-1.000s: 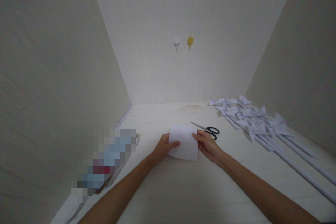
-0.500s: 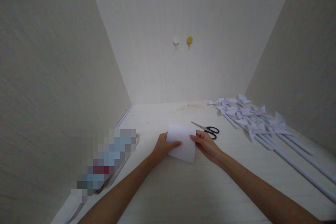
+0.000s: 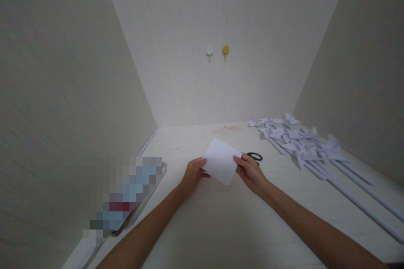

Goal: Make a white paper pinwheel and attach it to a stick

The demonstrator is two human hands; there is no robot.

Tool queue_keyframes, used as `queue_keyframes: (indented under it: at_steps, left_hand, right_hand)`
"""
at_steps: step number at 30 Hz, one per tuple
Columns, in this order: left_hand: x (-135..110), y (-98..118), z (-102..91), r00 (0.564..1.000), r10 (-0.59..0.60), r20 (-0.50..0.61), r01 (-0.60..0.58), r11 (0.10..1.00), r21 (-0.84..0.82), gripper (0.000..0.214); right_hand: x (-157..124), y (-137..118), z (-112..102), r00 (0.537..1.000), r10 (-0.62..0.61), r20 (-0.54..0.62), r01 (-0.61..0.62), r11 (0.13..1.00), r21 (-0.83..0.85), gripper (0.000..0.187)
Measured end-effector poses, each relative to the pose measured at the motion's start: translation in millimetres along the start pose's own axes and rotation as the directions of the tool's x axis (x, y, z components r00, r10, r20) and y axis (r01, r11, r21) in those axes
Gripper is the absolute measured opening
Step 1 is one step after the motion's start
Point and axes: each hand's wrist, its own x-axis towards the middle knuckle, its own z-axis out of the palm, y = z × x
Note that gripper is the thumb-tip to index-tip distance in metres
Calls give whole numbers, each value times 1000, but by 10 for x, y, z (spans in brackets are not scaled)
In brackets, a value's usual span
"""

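A small white square sheet of paper (image 3: pixel 221 162) is held up between my two hands, turned so that its corners point roughly up, down and to the sides. My left hand (image 3: pixel 193 174) pinches its left corner with the thumb on top. At the right corner, my right hand (image 3: pixel 251 172) grips the sheet between thumb and fingers. Just behind the right hand lie scissors (image 3: pixel 255 156) with black handles; paper and hand cover their blades.
Several white paper pinwheels (image 3: pixel 292 138) on white rolled-paper sticks (image 3: pixel 360 204) lie along the right side of the table (image 3: pixel 195 235). A pixelated object (image 3: pixel 132 189) sits at the left edge. White (image 3: pixel 209 51) and yellow (image 3: pixel 225 51) hooks hang on the back wall.
The paper has turned from upright to corner-up and risen slightly. My left thumb has shifted from its middle to its left corner. More of the scissors is now covered.
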Motion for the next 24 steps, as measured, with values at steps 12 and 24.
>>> queue_keyframes:
  at_steps: [12,24]
  left_hand:
    - [-18,-54,22,1000,11,-28,-3,959,282,27]
    - [-24,-41,8,996,75,-48,-57,953,297,33]
  right_hand:
    - [50,11,-40,977,-184,-111,143,943,-301,21]
    - [106,-312,-469,890,-438,122,28,-216,-976,14]
